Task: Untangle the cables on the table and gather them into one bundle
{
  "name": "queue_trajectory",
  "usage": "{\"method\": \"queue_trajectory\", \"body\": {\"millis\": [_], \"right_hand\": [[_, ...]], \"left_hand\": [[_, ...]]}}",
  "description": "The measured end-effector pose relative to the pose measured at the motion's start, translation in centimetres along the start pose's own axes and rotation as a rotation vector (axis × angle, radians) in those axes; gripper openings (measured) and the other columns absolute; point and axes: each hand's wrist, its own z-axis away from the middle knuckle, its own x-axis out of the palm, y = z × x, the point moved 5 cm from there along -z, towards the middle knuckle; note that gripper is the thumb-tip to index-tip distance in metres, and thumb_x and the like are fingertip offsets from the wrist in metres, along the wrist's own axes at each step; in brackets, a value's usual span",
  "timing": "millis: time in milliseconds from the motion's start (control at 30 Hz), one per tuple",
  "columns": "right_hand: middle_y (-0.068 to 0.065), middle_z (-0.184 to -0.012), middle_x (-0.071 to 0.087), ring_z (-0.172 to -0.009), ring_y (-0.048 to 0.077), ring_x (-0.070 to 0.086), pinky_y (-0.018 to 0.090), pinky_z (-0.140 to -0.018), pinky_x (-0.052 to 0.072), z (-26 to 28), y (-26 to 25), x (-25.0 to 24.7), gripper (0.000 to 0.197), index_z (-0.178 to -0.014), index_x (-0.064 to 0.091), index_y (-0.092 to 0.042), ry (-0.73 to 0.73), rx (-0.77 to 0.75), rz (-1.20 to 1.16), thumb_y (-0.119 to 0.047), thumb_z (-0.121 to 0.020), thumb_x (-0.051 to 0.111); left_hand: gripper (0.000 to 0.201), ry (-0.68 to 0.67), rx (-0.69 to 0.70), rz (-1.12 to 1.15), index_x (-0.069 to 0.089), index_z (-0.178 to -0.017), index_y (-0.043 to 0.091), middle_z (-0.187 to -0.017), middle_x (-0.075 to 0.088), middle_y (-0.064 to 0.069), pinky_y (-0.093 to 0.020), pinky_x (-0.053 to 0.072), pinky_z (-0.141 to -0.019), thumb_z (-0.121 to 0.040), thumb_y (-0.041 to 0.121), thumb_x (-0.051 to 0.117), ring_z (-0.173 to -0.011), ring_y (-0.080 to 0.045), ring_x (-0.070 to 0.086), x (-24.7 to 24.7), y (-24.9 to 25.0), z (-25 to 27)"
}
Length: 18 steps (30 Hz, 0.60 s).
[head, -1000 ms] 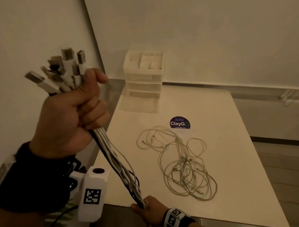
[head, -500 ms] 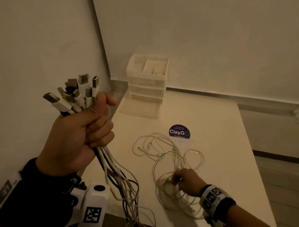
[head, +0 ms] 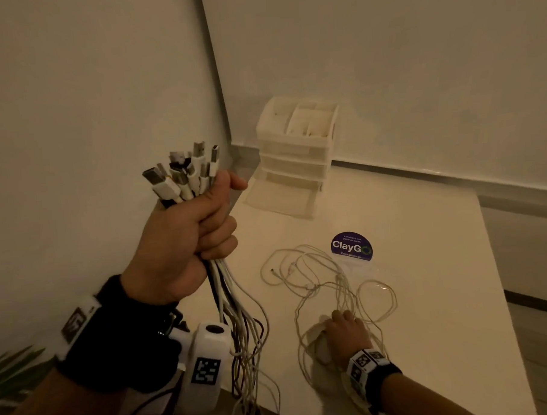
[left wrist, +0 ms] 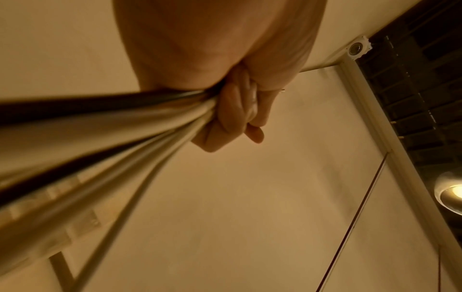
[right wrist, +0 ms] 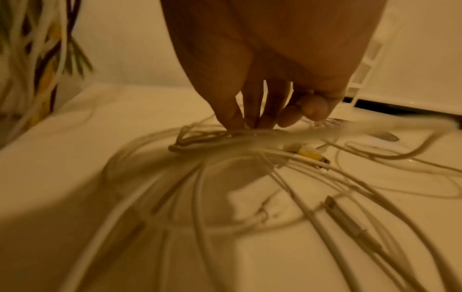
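Right wrist: fingers (right wrist: pixel 252 110) atop tangled cables (right wrist: pixel 250 158).

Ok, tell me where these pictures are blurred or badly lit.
Head view: dim, warm light, but the bundle is sharp. Left wrist view: cables nearest the lens smear out of focus. Right wrist view: motion blur on the tangle under the right hand.

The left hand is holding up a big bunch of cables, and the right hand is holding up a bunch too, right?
Not quite. The left hand does hold up the bunch of cables, but the head view shows the right hand down on the table, fingers in the loose tangle.
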Motion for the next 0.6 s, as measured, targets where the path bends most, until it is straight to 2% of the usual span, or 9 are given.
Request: {"method": "queue_trajectory", "body": {"millis": [67, 167, 200, 267, 333, 400, 467, 500, 600], "right_hand": [[0.003, -0.121, 0.058, -0.113, 0.027, 0.050, 0.040, -0.094, 0.041, 0.2, 0.9, -2.2, 0.022, -0.117, 0.051, -0.020, 0.117, 0.035, -0.244, -0.023, -0.100, 0.038], [0.001, -0.088, 0.072, -0.089, 0.025, 0.066, 0.047, -0.082, 0.052, 1.8, 4.1, -7.3, 0.006, -0.102, 0.046, -0.023, 0.413, 0.198, -1.158, -0.024, -0.103, 0.040], [0.002, -0.079, 0.072, -0.082, 0.025, 0.068, 0.047, -0.080, 0.054, 2.7, 5.5, -9.5, 0.008, -0.103, 0.046, -0.019, 0.543, 0.247, -1.384, -0.024, -0.103, 0.040], [0.005, -0.065, 0.061, -0.063, 0.025, 0.063, 0.044, -0.070, 0.054, 4.7, 7.5, -14.6, 0.013, -0.106, 0.046, -0.015, 0.731, 0.221, -1.674, -0.025, -0.104, 0.039], [0.004, -0.062, 0.044, -0.052, 0.018, 0.046, 0.037, -0.057, 0.050, 6.3, 8.3, -19.5, 0.016, -0.109, 0.052, -0.015, 0.751, 0.113, -1.745, -0.023, -0.104, 0.039], [0.004, -0.065, 0.037, -0.055, 0.016, 0.037, 0.033, -0.055, 0.038, 7.4, 7.7, -23.6, 0.024, -0.114, 0.059, -0.015, 0.631, -0.043, -1.683, -0.013, -0.104, 0.037], [0.007, -0.071, 0.045, -0.061, 0.018, 0.039, 0.032, -0.058, 0.036, 9.2, 6.4, -27.3, 0.034, -0.122, 0.059, -0.014, 0.517, -0.199, -1.643, -0.003, -0.102, 0.034], [0.008, -0.075, 0.053, -0.063, 0.019, 0.043, 0.030, -0.059, 0.039, 10.3, 5.8, -29.1, 0.035, -0.123, 0.058, -0.012, 0.523, -0.274, -1.644, -0.001, -0.101, 0.033], [0.012, -0.090, 0.068, -0.068, 0.021, 0.059, 0.025, -0.058, 0.047, 12.5, 4.5, -32.9, 0.022, -0.114, 0.053, -0.002, 0.673, -0.380, -1.638, -0.003, -0.101, 0.035]], "left_hand": [[0.023, -0.002, -0.001, -0.012, 0.065, -0.084, 0.014, -0.048, 0.015, 0.004, -0.019, 0.011, -0.037, -0.092, 0.029, 0.050, -0.034, -0.004, 0.015, 0.2, -0.1, -0.8], [0.022, -0.005, 0.000, -0.027, 0.064, -0.085, 0.014, -0.048, 0.017, 0.005, -0.017, 0.014, -0.037, -0.092, 0.030, 0.052, -0.035, -0.004, 0.014, 0.2, -0.4, -2.1], [0.022, -0.007, -0.001, -0.034, 0.064, -0.086, 0.013, -0.048, 0.018, 0.005, -0.017, 0.014, -0.037, -0.092, 0.030, 0.052, -0.035, -0.004, 0.015, 0.2, -0.6, -2.5], [0.022, -0.022, -0.008, -0.043, 0.065, -0.086, 0.013, -0.048, 0.019, 0.005, -0.017, 0.014, -0.037, -0.092, 0.030, 0.053, -0.035, -0.004, 0.016, 0.3, -0.9, -3.4], [0.023, -0.038, -0.029, -0.054, 0.064, -0.087, 0.013, -0.047, 0.020, 0.006, -0.017, 0.015, -0.037, -0.095, 0.030, 0.052, -0.034, -0.004, 0.016, 0.8, -1.4, -4.4], [0.024, -0.053, -0.049, -0.082, 0.064, -0.088, 0.013, -0.046, 0.021, 0.007, -0.017, 0.016, -0.037, -0.098, 0.029, 0.049, -0.035, -0.004, 0.016, 1.6, -1.8, -5.1], [0.024, -0.084, -0.060, -0.098, 0.064, -0.090, 0.013, -0.047, 0.020, 0.007, -0.017, 0.016, -0.037, -0.100, 0.028, 0.048, -0.036, -0.004, 0.016, 2.6, -2.3, -5.6], [0.024, -0.105, -0.059, -0.101, 0.064, -0.091, 0.013, -0.048, 0.020, 0.006, -0.018, 0.017, -0.037, -0.100, 0.029, 0.049, -0.037, -0.005, 0.016, 3.2, -2.5, -5.9], [0.023, -0.155, -0.069, -0.106, 0.068, -0.095, 0.013, -0.050, 0.020, 0.005, -0.018, 0.017, -0.037, -0.097, 0.030, 0.054, -0.038, -0.006, 0.016, 4.6, -3.4, -6.4]]}}
